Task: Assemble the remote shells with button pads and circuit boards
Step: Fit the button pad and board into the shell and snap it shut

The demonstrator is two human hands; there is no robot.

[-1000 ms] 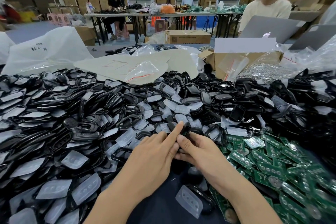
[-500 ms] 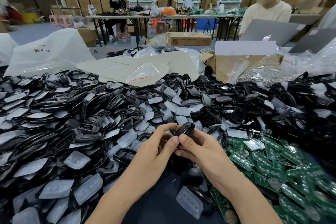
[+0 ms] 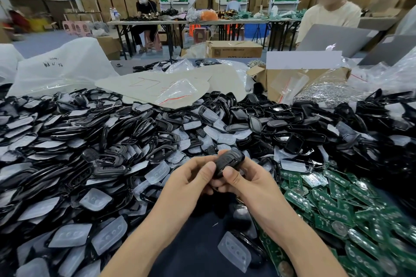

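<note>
A black remote shell (image 3: 228,161) is held up between both hands just above the table's middle. My left hand (image 3: 193,175) pinches its left end with thumb and curled fingers. My right hand (image 3: 243,177) grips its right side, thumb on the near edge. What sits inside the shell is hidden. A big heap of black shells and translucent button pads (image 3: 90,153) fills the left and centre. Green circuit boards (image 3: 333,204) are piled at the right. One loose button pad (image 3: 235,252) lies near my right forearm.
A cardboard box (image 3: 292,83) with bags and a pile of small metal parts (image 3: 326,94) stands at the back right. White plastic sacks (image 3: 58,67) and a beige sheet (image 3: 157,83) lie behind the heap. A person with a laptop (image 3: 333,38) sits opposite.
Both hands have lifted from the pile with the shell. My left index finger, stretched out a second ago, is now curled on the shell, which is tilted up toward me.
</note>
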